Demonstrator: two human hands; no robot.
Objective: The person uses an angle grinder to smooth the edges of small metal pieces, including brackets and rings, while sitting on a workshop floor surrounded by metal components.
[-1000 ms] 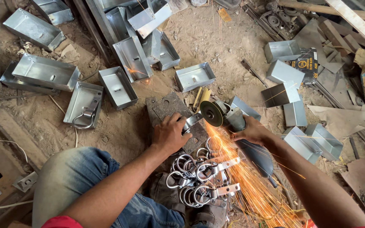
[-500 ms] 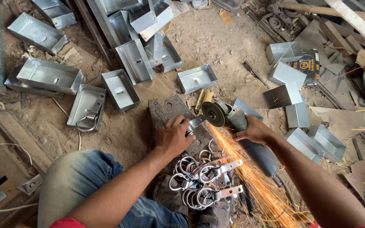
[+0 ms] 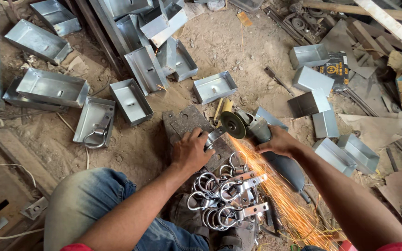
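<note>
- Sparks run from the grinder disc down and toward my right knee, a denser and longer spray than a second ago; I judge the wheel is now biting harder into the metal.
- My left hand has shifted very little over the last second: it stays closed on a flat metal clamp piece, pinning it on the dark steel block, fingers curled together over the near end.
- My right hand is wrapped shut round the neck of the angle grinder, thumb over the top; the grey body runs back under my wrist.
- Position of the clamp piece: on the block's right edge, its free end touching the disc, just above the pile of finished ring clamps.
- Orientation: the piece's long axis runs from my left hand up and right to the disc, and its free end points that way. The grinder's long axis crosses it, running from the disc down and right toward my forearm.
- The disc stands nearly on edge, its face turned toward the camera.
- Surroundings: galvanised metal trays lie scattered on the dirt floor, well apart from the work.
- My knee in blue jeans sits beside the block, left of the sparks.
</note>
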